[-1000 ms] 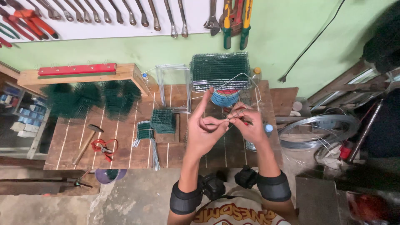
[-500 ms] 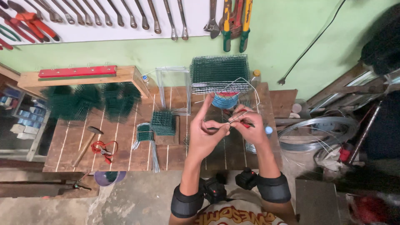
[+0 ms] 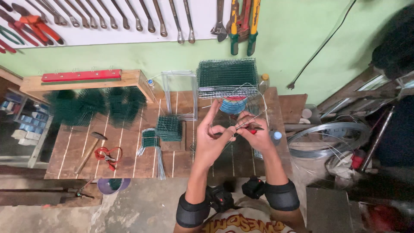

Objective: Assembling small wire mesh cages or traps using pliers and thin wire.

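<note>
**Both hands pinched on thin wire at the middle of the bench**

At centre frame the left hand (image 3: 212, 140) is raised over the wooden workbench (image 3: 77, 149), thumb and forefinger closed narrow on a thin wire (image 3: 241, 124), the other fingers loosely spread upward; the right hand (image 3: 254, 133), just beside it and touching at the fingertips, is closed around small red-handled pliers (image 3: 251, 128) whose tip meets the same wire; the wire loops up and away toward the upper middle of the frame, over a round blue and red container (image 3: 233, 105); behind that, a stack of dark green wire mesh panels (image 3: 227, 77) stands against the green wall.

Left of the hands lie small green mesh pieces (image 3: 168, 128) and a bundle of cut wires (image 3: 158, 156); further left, a hammer (image 3: 89, 146) and red-handled snips (image 3: 106, 154) rest near each other on the slats; spanners (image 3: 129, 17) and large cutters (image 3: 243, 23) hang along the top edge; a coil of bare wire (image 3: 327, 140) sits at the right, well apart from the hands.
</note>
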